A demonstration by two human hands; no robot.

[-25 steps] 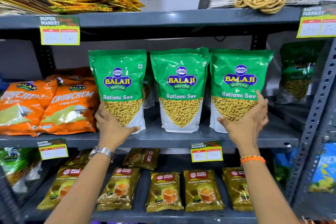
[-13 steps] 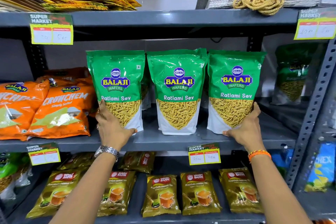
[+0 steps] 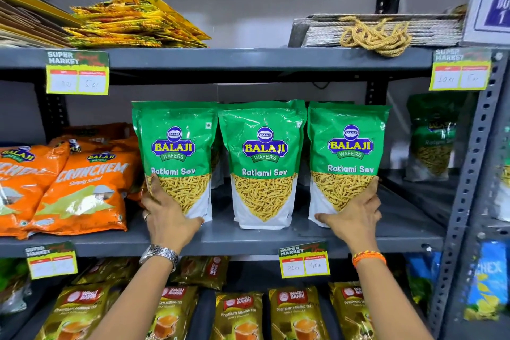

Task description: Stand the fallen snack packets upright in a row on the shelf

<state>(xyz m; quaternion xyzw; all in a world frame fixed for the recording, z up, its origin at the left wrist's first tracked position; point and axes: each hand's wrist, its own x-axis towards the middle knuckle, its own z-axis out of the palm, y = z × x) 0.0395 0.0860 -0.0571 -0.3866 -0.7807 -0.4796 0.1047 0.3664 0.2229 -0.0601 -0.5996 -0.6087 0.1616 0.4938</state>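
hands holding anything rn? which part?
Left hand grips the left green packet at its lower left corner; right hand grips the right green packet at its lower right. Middle packet untouched.

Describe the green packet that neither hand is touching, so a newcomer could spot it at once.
Find the grey middle shelf, where three upright green Ratlami Sev packets stand in a front row. Take the centre packet. Unlike the left packet, gripped by the left hand, and the right packet, held by the right hand, it stands free.
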